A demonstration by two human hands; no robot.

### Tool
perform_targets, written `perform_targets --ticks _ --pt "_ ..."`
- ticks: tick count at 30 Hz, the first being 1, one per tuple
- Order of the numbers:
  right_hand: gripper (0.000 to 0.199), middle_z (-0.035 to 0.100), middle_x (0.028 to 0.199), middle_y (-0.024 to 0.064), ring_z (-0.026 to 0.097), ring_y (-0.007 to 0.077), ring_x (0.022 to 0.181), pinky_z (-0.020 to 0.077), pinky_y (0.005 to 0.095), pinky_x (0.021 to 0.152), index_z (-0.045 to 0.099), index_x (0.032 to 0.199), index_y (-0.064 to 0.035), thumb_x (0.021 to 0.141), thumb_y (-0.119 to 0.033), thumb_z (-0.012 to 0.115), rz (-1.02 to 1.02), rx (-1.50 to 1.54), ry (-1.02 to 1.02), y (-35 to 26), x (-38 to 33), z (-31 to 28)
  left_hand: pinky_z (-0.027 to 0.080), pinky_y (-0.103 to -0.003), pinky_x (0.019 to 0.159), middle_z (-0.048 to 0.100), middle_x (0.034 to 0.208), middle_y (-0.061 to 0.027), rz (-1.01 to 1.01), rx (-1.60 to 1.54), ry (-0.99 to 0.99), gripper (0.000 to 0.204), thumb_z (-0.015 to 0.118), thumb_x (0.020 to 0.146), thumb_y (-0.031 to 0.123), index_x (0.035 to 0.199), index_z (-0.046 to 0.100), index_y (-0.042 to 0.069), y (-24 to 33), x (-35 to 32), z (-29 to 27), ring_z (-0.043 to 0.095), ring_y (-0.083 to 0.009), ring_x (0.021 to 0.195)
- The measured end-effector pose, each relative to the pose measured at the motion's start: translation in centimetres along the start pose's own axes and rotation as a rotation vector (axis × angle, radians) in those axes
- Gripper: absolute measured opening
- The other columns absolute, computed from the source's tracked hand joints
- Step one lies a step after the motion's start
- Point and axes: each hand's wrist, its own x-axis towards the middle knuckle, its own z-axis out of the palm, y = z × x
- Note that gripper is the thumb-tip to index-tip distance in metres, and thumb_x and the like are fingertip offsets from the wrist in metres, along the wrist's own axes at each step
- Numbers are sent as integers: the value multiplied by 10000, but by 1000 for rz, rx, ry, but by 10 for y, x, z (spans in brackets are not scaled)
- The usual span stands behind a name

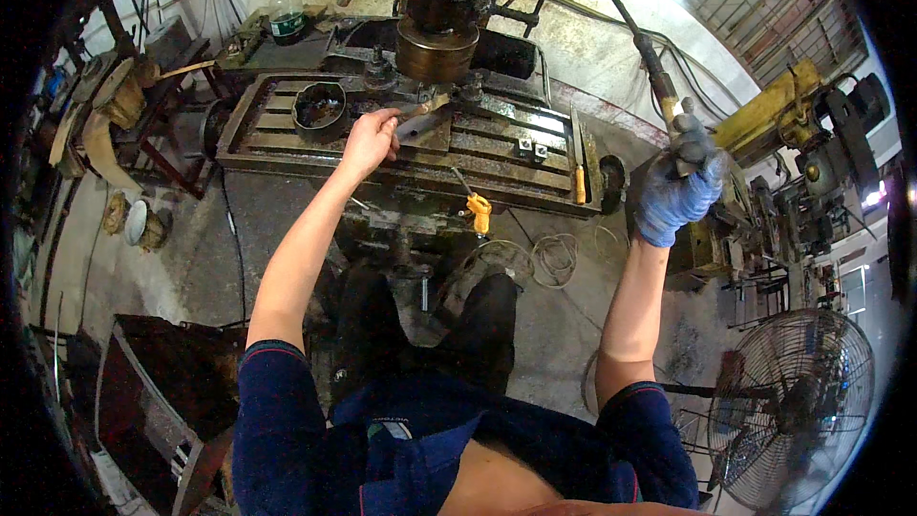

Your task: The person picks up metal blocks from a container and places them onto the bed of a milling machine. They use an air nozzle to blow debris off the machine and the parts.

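Note:
My bare left hand point(371, 141) is over the slotted machine table point(287, 165), its thumb and fingers pinched together. At the fingertips is a small light-brown piece point(437, 103), with a dark grey cylindrical piece point(420, 125) beside it. Whether the fingers hold either one is unclear. Above them hangs the machine's round metal spindle head point(437, 50). My right hand point(680, 193), in a blue-grey glove, is raised at the right and closed around the dark end of a long lever point(657, 76). A round dark bowl point(299, 117) with dark contents sits left of my left hand.
A yellow air gun point(479, 214) hangs at the table's front edge. Two small metal blocks point(532, 149) and a yellow-handled tool point(580, 184) lie on the table's right part. A caged fan point(793, 411) stands lower right, an open metal bin point(143, 392) lower left. Hose coils point(554, 260) lie on the floor.

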Motion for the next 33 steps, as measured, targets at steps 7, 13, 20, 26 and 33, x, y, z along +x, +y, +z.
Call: perform_targets --ticks 7,13,20,26,33 --pt "380 563 728 126 550 274 866 269 542 1023 463 606 -51 869 -325 462 -57 11 -125 10 -6 -12 470 -287 540 620 692 -105 66 42 60 291 429 888 96 1115 532 -54 0 -8 0 583 -146 521" --pt "420 566 722 141 545 260 818 286 516 1005 513 595 -5 874 -314 453 -36 4 -67 13 -10 -11 459 -283 542 627 732 -105 74 52 73 289 435 887 95 1120 528 -48 -2 -15 -1 582 -142 544" --pt "371 577 719 111 567 265 874 250 541 1039 550 654 -17 841 -336 522 1 75 -86 9 -6 -10 444 -268 513 613 730 -90 79 34 64 281 426 898 106 1119 534 -29 -5 -17 4 545 -122 522" --pt "349 582 685 131 589 272 834 318 517 980 566 655 20 848 -268 529 -84 84 -125 9 6 -13 434 -251 504 599 710 -74 75 27 66 274 445 899 123 1104 541 -31 4 -18 2 533 -105 518" --pt "337 592 702 134 586 231 774 335 509 979 574 668 27 851 -253 530 -60 9 -58 -6 14 -1 446 -241 536 587 752 -75 39 15 50 288 447 916 158 1120 536 -25 12 -17 -1 528 -103 547"
